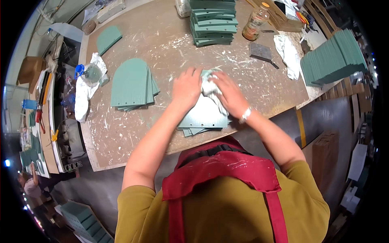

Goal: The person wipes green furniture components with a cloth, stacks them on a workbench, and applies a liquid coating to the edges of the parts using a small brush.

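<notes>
Both hands press on the near green panel (204, 117) on the worktop (162, 44): left hand (186, 87) flat and open, right hand (229, 95) clutching a white rag (208, 87).

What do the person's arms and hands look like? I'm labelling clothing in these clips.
Both forearms are bare, with short mustard-yellow sleeves ending above the elbows. The left hand wears nothing. The right hand is bare too, with a silvery bracelet at its wrist. A red apron strap crosses the shoulders.

Matt green painted panels (204, 117), a crumpled white cloth (210, 87), and a rough paint-flecked brown board worktop (162, 44)
</notes>
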`<state>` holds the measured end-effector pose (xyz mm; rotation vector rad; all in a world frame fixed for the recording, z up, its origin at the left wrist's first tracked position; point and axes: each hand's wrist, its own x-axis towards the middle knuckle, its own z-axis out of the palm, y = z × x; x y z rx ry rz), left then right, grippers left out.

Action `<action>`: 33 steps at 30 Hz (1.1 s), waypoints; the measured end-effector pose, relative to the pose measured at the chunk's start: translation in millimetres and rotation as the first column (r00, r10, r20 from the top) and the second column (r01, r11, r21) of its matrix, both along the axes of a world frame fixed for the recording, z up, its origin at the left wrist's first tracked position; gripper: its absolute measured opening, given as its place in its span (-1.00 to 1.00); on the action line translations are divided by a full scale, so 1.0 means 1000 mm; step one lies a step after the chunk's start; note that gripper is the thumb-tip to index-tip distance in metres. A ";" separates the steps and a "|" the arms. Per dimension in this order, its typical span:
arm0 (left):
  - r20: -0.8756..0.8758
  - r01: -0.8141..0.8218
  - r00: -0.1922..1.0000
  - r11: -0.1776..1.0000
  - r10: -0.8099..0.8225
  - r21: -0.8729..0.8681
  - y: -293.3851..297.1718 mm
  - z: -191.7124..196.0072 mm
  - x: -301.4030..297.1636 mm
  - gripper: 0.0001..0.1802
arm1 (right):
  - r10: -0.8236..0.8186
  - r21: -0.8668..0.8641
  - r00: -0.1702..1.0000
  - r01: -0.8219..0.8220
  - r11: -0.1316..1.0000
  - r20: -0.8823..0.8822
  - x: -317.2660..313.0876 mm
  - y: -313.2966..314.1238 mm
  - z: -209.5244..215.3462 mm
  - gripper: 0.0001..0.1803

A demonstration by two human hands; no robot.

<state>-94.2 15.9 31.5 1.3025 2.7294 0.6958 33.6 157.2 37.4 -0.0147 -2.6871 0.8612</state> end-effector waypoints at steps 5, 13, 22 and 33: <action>-0.018 -0.027 0.999 0.998 0.028 0.062 -0.003 0.004 0.003 -0.64 | -0.363 -0.140 0.931 0.365 0.920 0.041 -0.018 0.072 -0.019 -0.69; 0.093 -0.034 0.995 0.997 0.028 0.064 0.000 -0.003 0.001 -0.65 | -0.054 -0.209 0.998 0.045 0.977 -0.035 0.000 0.021 -0.002 -0.66; -0.015 -0.025 1.000 0.998 0.026 0.063 0.000 0.000 0.001 -0.66 | 0.150 0.083 0.988 -0.146 0.986 -0.034 0.050 -0.013 -0.002 -0.59; -0.060 0.505 0.860 0.863 -0.506 -0.037 -0.043 0.013 0.096 -0.37 | -0.076 -0.348 0.997 0.070 0.935 -0.004 0.017 0.035 0.049 -0.60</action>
